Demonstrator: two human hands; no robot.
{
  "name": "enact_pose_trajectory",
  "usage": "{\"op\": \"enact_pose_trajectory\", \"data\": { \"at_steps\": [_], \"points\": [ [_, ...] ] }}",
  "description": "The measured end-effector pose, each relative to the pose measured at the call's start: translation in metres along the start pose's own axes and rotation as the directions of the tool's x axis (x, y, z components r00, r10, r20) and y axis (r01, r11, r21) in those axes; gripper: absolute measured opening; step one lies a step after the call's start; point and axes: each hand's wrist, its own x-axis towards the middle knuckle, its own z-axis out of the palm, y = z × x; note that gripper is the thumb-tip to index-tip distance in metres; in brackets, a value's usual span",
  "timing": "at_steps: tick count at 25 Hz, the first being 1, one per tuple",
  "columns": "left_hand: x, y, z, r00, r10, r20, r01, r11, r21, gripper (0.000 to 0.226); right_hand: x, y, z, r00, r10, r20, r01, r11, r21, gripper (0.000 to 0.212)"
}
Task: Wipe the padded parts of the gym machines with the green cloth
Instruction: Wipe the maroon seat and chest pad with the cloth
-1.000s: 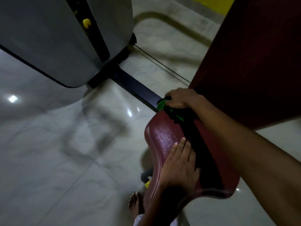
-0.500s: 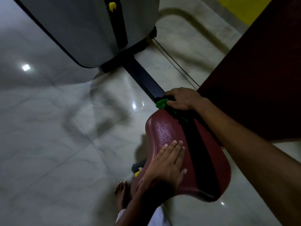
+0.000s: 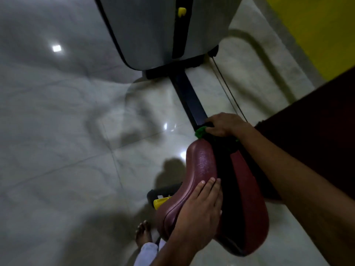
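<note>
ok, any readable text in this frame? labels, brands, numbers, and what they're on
None readable.
Grey machine housing: no print visible; its yellow tab shows no marking.
Maroon seat pad: textured, no logo visible.
Yellow part under the seat: too dark and blurred to show any marking.
Green cloth in the right hand: no visible tag.

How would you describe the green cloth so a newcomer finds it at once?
Start at the big maroon seat pad in the lower middle and follow it up to its narrow front end. There the right hand grips the green cloth, bunched against the dark floor beam. It is the only bright green thing in view.
</note>
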Motion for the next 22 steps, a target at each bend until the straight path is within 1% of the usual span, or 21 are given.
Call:
{"op": "enact_pose_trajectory", "data": {
  "at_steps": [2, 3, 5, 6, 8, 10, 12, 14, 15, 18, 19, 22],
  "points": [
    [-0.001, 0.002, -0.004, 0.999, -0.039, 0.001, 0.039, 0.998, -0.043, 0.056, 0.001, -0.001, 0.0, 0.999, 0.044, -0.001, -0.044, 0.999, -0.014, 0.048],
    [-0.001, 0.003, -0.005, 0.998, -0.056, -0.006, 0.055, 0.997, -0.059, 0.056, 0.002, -0.002, 0.001, 1.0, 0.012, -0.009, -0.012, 0.999, -0.038, 0.047],
    [-0.001, 0.004, -0.001, 0.997, -0.072, -0.002, 0.072, 0.995, -0.069, 0.057, 0.003, -0.006, 0.002, 0.995, -0.102, -0.002, 0.102, 0.993, -0.058, 0.042],
    [-0.001, 0.006, 0.0, 0.996, -0.086, 0.003, 0.086, 0.995, -0.047, 0.058, 0.001, -0.007, 0.003, 0.989, -0.15, 0.004, 0.15, 0.986, -0.071, 0.041],
    [0.002, 0.013, -0.002, 0.99, -0.138, 0.01, 0.138, 0.99, 0.01, 0.058, 0.0, -0.009, -0.006, 0.986, -0.168, 0.015, 0.169, 0.983, -0.077, 0.041],
    [0.005, 0.023, -0.005, 0.98, -0.199, 0.02, 0.198, 0.98, 0.025, 0.059, -0.002, -0.013, -0.01, 0.987, -0.162, 0.015, 0.163, 0.981, -0.103, 0.041],
    [0.003, 0.032, -0.006, 0.969, -0.244, 0.028, 0.243, 0.97, 0.02, 0.062, -0.006, -0.024, -0.006, 0.969, -0.249, 0.001, 0.247, 0.96, -0.135, 0.039],
    [0.006, 0.037, -0.006, 0.958, -0.286, 0.025, 0.284, 0.957, 0.051, 0.063, -0.008, -0.033, -0.006, 0.924, -0.383, -0.003, 0.376, 0.908, -0.185, 0.036],
    [0.007, 0.04, -0.005, 0.953, -0.303, 0.019, 0.301, 0.951, 0.065, 0.064, -0.006, -0.036, -0.007, 0.91, -0.415, 0.005, 0.407, 0.89, -0.208, 0.035],
    [0.006, 0.045, -0.004, 0.941, -0.338, 0.027, 0.336, 0.94, 0.065, 0.065, -0.003, -0.036, -0.012, 0.938, -0.346, 0.021, 0.342, 0.914, -0.22, 0.036],
    [0.005, 0.046, -0.003, 0.936, -0.352, 0.024, 0.35, 0.935, 0.058, 0.065, -0.004, -0.037, -0.011, 0.938, -0.346, 0.022, 0.341, 0.909, -0.239, 0.036],
    [0.003, 0.05, 0.0, 0.925, -0.38, 0.016, 0.378, 0.923, 0.073, 0.066, -0.003, -0.042, -0.008, 0.881, -0.469, 0.067, 0.468, 0.839, -0.277, 0.035]
  ]
}}
